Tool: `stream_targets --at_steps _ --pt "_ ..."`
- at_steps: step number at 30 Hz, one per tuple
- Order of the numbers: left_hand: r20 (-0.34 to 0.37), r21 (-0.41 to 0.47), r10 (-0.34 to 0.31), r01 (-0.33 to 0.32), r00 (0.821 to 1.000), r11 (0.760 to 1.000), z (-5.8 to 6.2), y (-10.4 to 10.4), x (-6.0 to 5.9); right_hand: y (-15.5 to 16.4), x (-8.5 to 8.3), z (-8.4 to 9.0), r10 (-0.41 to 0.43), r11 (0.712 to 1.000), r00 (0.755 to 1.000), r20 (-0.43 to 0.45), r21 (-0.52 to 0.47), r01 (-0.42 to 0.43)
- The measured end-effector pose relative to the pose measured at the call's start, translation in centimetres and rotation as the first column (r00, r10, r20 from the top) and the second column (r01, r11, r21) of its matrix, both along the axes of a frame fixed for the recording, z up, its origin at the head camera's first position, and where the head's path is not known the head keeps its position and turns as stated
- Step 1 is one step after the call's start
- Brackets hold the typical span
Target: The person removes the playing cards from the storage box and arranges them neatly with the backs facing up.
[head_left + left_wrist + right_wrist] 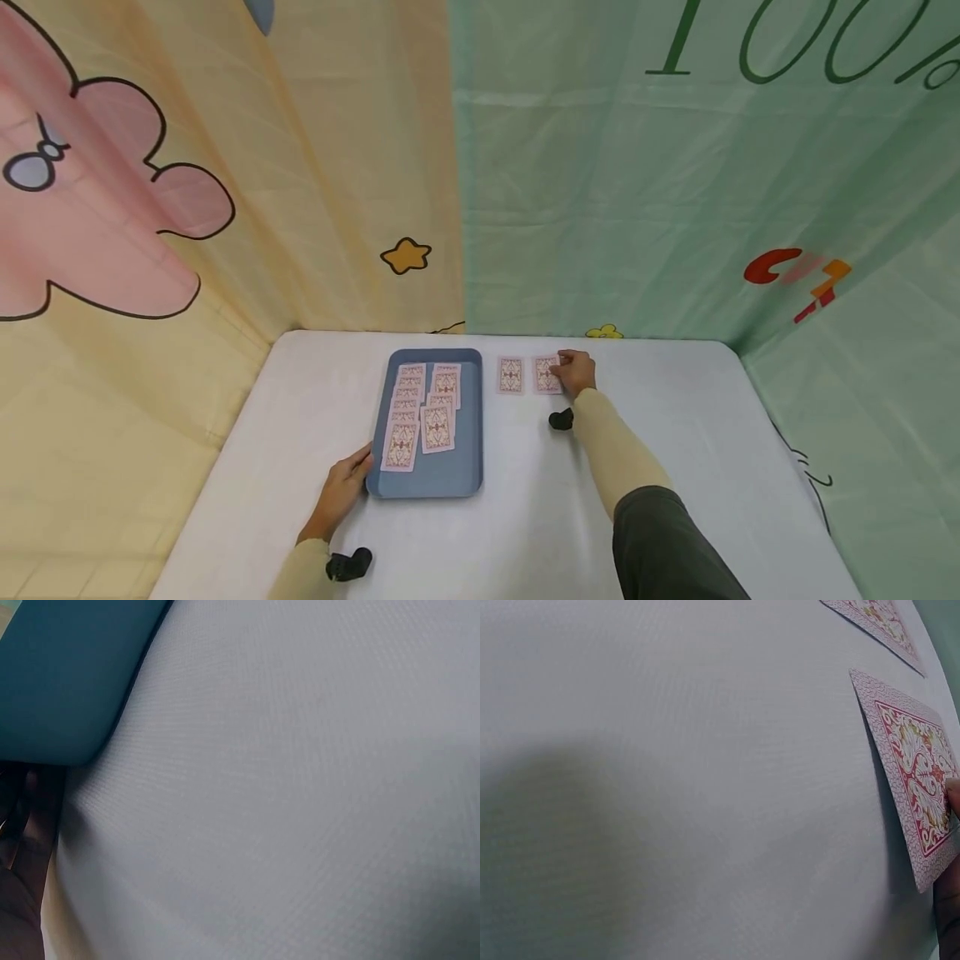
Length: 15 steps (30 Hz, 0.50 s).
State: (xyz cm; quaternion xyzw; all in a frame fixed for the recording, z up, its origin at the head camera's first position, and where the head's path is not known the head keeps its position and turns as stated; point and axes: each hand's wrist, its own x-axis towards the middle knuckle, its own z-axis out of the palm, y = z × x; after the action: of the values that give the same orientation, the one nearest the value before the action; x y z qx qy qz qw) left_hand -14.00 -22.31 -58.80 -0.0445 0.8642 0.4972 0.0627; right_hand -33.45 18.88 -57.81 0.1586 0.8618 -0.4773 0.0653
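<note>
Our left hand [341, 492] rests with relaxed fingers against the near-left corner of the blue tray [467, 467], which holds two overlapping columns of cards. Right of it, two cards lie on the table; our right hand [576, 372] fingers the rightmost card [546, 375].

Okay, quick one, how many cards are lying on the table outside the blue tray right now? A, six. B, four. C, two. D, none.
C: two face-down cards lie side by side on the white table, right of the blue tray, and the right hand touches the right-hand card.
</note>
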Motion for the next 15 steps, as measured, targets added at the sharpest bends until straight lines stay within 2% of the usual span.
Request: stream_targets --at_steps 10,15 --pt "-0.004 -0.015 0.007 -0.007 1.0 1.0 0.19 0.09 -0.29 -0.23 0.17 -0.11 -0.013 0.999 0.998 -0.054 0.035 0.015" --pt "0.033 -0.004 0.013 -0.013 0.999 1.0 0.12 -0.02 -0.08 -0.44 0.81 -0.33 -0.029 0.998 0.997 -0.073 0.046 0.032"
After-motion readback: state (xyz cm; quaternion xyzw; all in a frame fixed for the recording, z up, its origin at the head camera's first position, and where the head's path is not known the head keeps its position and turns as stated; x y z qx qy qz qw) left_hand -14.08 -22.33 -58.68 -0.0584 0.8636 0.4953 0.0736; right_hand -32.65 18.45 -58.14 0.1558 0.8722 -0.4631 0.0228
